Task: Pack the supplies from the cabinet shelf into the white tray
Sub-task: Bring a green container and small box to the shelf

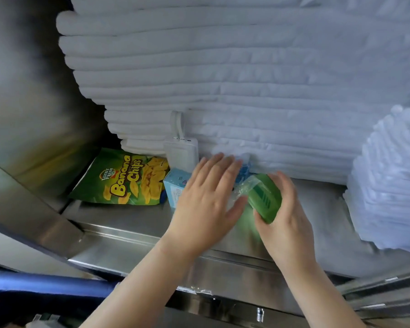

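Green packet (265, 197), one of the supplies, is in your right hand (287, 216): your fingers and thumb curl round its lower end and hold it tilted just above the metal shelf (128, 216) of the cabinet, with clear wrap showing at its upper end. Your left hand (206, 197) is released, fingers straight and spread, palm down, just left of the packet; whether its thumb touches the wrap you cannot tell from this view. Past its fingertips a small blue thing (244, 171) shows, too hidden to name. A light blue carton (174, 188) stands just left of that hand, partly covered by it. Behind the carton a white power bank (182, 155) stands against a tall stack of folded white towels (223, 67), with 2 white cables (178, 124) running up from its top. A green bag of banana chips (126, 178) lies at the left end of the shelf, just beside the carton. A 2nd pile of white towels (393, 181) sits at the right, well apart from the packet.
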Demonstrator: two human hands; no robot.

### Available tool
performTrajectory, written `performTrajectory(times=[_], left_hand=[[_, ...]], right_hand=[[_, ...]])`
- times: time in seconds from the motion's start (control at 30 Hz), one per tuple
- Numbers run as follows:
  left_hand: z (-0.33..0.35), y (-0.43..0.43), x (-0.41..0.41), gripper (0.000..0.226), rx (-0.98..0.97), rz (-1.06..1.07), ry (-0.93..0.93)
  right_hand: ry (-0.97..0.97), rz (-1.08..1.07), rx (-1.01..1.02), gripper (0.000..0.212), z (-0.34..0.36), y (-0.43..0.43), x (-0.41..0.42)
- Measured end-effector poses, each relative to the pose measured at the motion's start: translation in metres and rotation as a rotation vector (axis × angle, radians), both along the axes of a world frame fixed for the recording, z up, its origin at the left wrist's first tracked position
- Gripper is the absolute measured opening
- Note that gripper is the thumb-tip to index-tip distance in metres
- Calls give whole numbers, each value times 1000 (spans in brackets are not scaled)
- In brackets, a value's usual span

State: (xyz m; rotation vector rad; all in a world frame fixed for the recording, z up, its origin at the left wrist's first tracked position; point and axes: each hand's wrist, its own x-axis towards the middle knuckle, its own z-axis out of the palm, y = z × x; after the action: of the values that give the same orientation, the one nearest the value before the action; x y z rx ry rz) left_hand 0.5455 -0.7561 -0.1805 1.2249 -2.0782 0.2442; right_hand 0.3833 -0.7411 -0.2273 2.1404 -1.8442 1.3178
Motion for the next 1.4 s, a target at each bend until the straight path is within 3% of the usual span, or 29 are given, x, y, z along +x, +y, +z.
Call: performTrajectory(times=[0.2,0.4,0.53,0.67,0.83,0.97,1.07,1.2,1.4], left_hand=[[-22,15,-31,51,217,-110,2],[-26,13,-30,53,329,-83,36],[-25,12,-28,49,324,-61,64],[-35,12,-23,44,351,-20,78],[-53,21,-29,55,420,-14,96],[-53,17,-29,51,386,1,69],[-48,14,-27,45,358,4,63],[-42,7,-28,50,355,-49,49],[-40,3,-29,41,413,-76,65]], right_hand=[[-23,121,134,90,-3,9,-16],[-406,321,292,62,4,17,-24],[-512,331,322,47,7,15,-26],[-313,275,207,39,6,11,-22],[25,238,160,33,-3,9,-22],[-53,224,141,33,-2,9,-22],[-234,138,122,42,-2,14,-23],[-455,31,244,57,-1,17,-29],[-304,21,272,59,-5,20,-28]])
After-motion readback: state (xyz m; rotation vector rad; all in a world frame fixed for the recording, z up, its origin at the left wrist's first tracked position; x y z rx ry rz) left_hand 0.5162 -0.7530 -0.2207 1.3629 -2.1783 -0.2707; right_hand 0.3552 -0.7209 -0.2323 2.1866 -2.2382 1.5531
